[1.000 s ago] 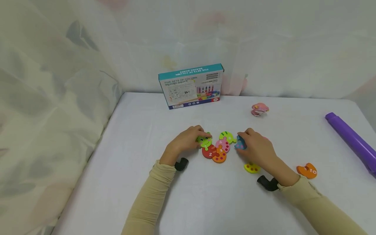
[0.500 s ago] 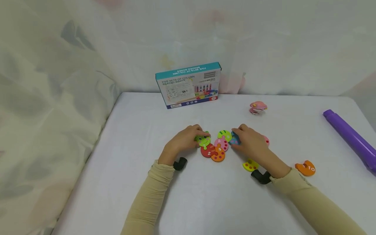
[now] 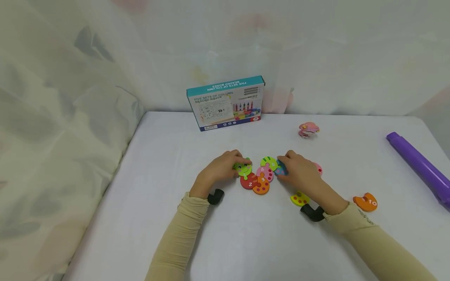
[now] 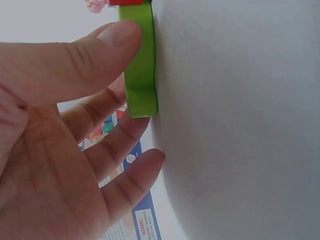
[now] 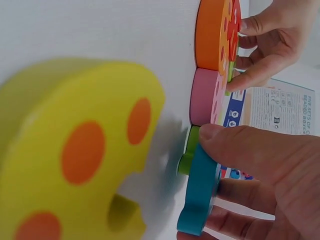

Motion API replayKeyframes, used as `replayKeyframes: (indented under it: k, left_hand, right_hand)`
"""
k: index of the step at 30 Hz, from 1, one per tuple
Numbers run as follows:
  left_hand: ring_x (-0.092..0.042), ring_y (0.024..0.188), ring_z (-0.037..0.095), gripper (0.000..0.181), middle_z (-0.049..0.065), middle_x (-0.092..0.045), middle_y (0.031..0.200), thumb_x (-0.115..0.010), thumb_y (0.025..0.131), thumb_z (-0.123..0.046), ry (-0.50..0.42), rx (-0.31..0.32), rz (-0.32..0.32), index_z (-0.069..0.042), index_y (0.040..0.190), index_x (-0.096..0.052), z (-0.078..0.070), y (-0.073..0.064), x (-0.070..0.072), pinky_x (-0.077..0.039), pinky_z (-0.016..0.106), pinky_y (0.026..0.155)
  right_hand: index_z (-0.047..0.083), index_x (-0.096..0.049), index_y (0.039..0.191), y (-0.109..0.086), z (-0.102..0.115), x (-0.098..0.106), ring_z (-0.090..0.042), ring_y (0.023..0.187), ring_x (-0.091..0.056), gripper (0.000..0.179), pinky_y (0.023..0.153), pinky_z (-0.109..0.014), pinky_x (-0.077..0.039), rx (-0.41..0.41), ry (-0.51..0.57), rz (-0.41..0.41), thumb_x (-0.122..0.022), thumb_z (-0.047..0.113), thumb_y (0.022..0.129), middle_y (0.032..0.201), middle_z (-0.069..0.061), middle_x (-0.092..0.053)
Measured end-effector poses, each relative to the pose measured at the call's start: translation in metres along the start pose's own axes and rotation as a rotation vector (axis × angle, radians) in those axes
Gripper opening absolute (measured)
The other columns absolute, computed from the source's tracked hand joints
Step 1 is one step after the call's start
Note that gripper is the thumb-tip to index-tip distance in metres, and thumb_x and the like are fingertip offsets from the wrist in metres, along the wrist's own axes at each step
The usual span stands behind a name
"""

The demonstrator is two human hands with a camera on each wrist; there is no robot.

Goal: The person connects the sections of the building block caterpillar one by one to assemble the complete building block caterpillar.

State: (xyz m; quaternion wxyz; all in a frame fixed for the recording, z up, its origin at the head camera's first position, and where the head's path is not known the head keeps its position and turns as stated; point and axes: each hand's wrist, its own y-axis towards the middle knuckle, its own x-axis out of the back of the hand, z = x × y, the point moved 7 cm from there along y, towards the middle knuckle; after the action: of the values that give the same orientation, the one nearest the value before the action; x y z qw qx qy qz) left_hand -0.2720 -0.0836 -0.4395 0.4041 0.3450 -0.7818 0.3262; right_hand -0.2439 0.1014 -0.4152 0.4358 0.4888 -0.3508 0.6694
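My left hand pinches the green caterpillar-head puzzle piece, thumb on its near side in the left wrist view. From the head runs a joined curve of pieces: red 2, orange 3, pink 4 and striped green 5. A blue spotted puzzle piece is held between the thumb and fingers of my right hand. Its edge overlaps the green 5 piece in the right wrist view. My right hand partly hides the blue piece in the head view.
Near my right wrist lie a yellow spotted piece and a partly hidden pink piece. An orange 10 piece is farther right. Behind stand a toy box and a pink figurine. A purple tube lies at the right.
My right hand has carried the blue piece left, up against the green 5 piece, and then stayed there. My left hand keeps its hold on the caterpillar head.
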Motion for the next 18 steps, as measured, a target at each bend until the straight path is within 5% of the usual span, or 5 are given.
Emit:
replayKeyframes:
  k: [18]
  left_hand:
    - [-0.045,0.107,0.015,0.049,-0.001,-0.052,0.117,-0.067,0.082,-0.008,-0.013,-0.005,0.002,-0.029,0.126,-0.058,0.0023,0.0012,-0.0026,-0.042,0.029,0.090]
  right_hand:
    - [0.000,-0.056,0.123,0.0053,-0.0043,-0.0086,-0.026,0.084,-0.054,0.063,0.069,-0.039,-0.051,-0.045,-0.010,0.050,-0.076,0.033,0.074,0.107,-0.018,-0.056]
